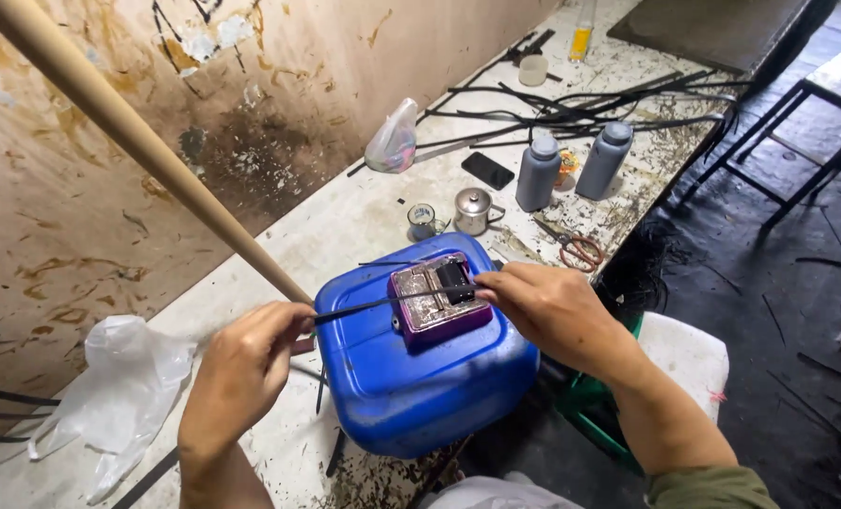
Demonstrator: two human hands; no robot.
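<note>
Nearest the viewer, the person's left hand (241, 368) and right hand (552, 311) each pinch one end of a thin black strip (392, 300), fingers closed tight on it, so that it runs taut between them. The strip lies across a small purple metal block (436, 303) that sits on top of a blue plastic jerrycan (420, 368) laid on its side at the bench edge. The step in hand appears to be drawing the strip across the block's face; the next move, in my judgement, calls for even tension from both hands and a level, straight line over the block. A long wooden pole (128, 132) slants in behind the left hand. Further back stand a small steel pot (473, 209), scissors (576, 247), two grey bottles (571, 165) and a tangle of loose black strips (590, 104).
</note>
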